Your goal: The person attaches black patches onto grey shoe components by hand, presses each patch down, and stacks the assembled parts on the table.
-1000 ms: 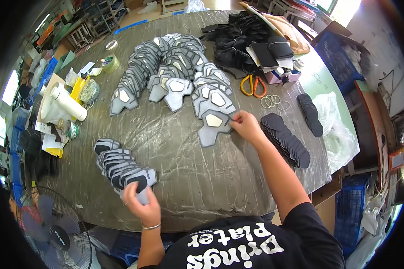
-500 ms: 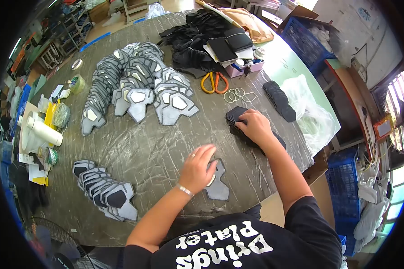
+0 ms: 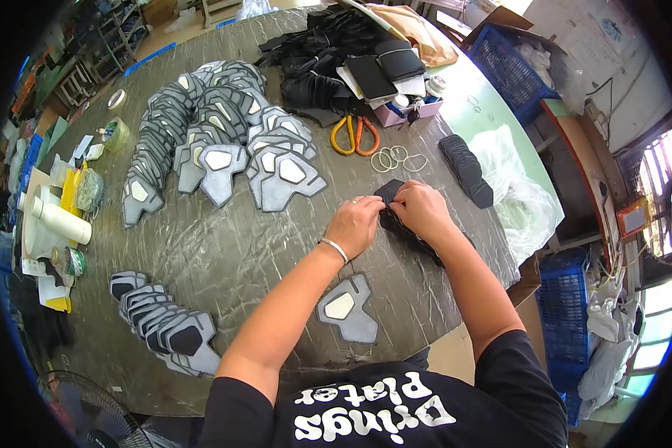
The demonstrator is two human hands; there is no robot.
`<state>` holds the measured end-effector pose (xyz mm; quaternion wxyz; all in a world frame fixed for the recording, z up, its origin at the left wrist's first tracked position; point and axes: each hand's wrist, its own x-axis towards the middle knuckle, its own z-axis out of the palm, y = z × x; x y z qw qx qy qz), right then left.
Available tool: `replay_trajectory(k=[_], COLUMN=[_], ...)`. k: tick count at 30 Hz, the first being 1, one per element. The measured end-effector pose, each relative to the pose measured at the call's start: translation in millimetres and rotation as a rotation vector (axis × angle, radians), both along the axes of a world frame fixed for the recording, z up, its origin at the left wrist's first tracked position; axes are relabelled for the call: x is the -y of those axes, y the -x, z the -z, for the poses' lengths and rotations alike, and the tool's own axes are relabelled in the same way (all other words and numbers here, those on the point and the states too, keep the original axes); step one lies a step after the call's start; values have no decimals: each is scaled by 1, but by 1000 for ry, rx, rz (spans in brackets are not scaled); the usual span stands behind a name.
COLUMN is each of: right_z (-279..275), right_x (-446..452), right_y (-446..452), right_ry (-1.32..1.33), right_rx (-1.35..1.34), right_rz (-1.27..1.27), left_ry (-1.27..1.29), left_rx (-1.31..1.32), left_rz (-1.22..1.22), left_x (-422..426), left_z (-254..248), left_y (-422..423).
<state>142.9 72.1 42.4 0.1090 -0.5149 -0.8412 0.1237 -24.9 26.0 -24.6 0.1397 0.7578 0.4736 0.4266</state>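
Both hands meet at the upper end of a row of overlapping black pieces [image 3: 412, 233]. My left hand [image 3: 356, 224] has its fingertips pinched at the left edge of the top piece. Beside it, my right hand [image 3: 420, 207] is closed on the same end. A single grey piece with a cream patch [image 3: 349, 308] lies flat near the table's front, below my left hand. Grey pieces with black patches [image 3: 173, 332] overlap in a row at the lower left. Long curved rows of grey pieces with cream patches [image 3: 218, 119] fill the upper left.
Orange-handled scissors [image 3: 355, 136] and rubber bands [image 3: 398, 158] lie beyond my hands. A second black row [image 3: 466, 171] rests near a clear plastic bag [image 3: 509, 187]. Bundled black cloth [image 3: 317, 63] and a pink box [image 3: 411, 112] are at the back. A white bottle [image 3: 61, 221] is at left.
A grey piece was brought from the right-hand grey row to the table's front and let go. My left hand moved from it up to the black row, joining my right hand.
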Motion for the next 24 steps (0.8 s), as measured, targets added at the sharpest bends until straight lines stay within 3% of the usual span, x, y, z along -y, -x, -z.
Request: replay_trajectory(k=[12,15,16,19,22,24], right_z=[8,8,4,2,3,10], right_x=[19,6,-2,-28,-42,-45], right_y=[23,21,12,-32,-74,-89], right_ry=[-205,-183,-184,350,381,299], right_rx=[456,288,64,-560,-1063,-994], right_rz=[-126,76,88,448,688,695], left_ry=[-61,-85,-104,-87,-71,-120], left_rx=[-54,-134,-158,-230,-257,-243], left_rz=[2,3,5,21,50,91], left_x=[-2,-1,-2,-3,-7,-8], left_z=[2,1,0,-4,-4,-5], left_y=[3,3,3,2,-1,-5])
